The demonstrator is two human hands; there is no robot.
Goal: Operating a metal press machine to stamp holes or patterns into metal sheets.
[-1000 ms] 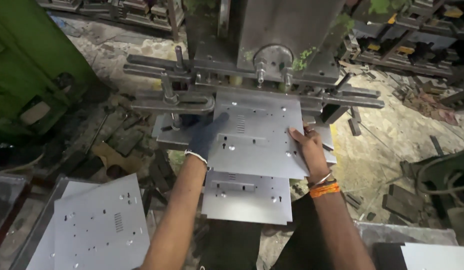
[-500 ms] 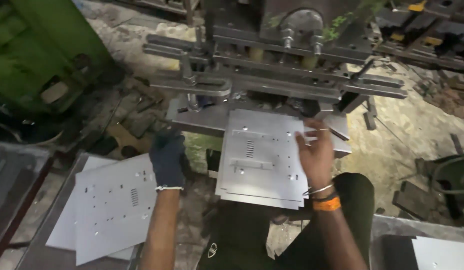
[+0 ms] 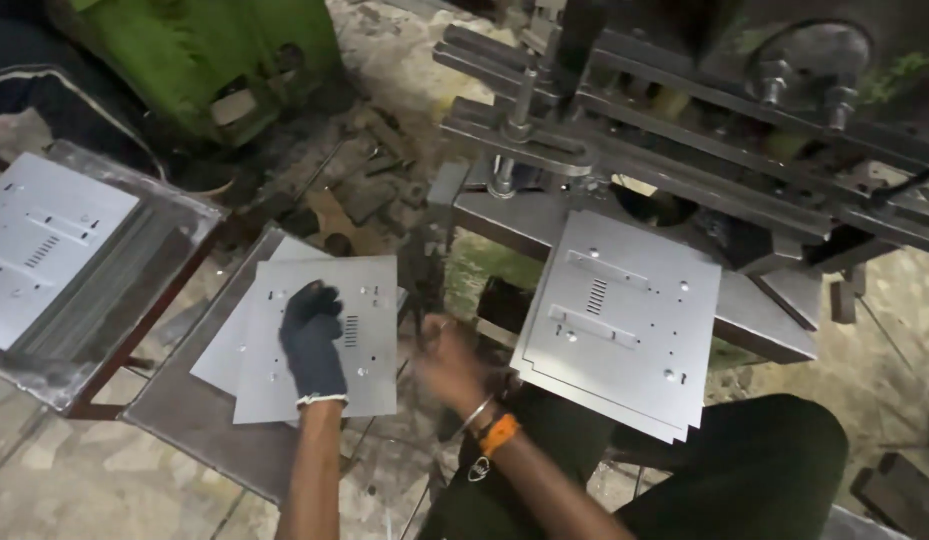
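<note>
The left hand (image 3: 313, 340), in a dark glove, lies flat with fingers spread on the top grey punched sheet-metal plate (image 3: 325, 335) of a small stack on the low steel table (image 3: 185, 420); it presses the plate and grips nothing. The bare right hand (image 3: 447, 358), with an orange wristband, hovers just beside that plate, blurred, so its grip cannot be told; it appears empty. A second stack of punched plates (image 3: 625, 320) rests on the press bed (image 3: 765, 320). Step judged: handling the side-table plate. A lift would call for an edge grip.

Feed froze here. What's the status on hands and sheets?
Left hand gloved, flat on punched metal sheet. Right hand bare, empty, blurred. Sheet stack on press table.
</note>
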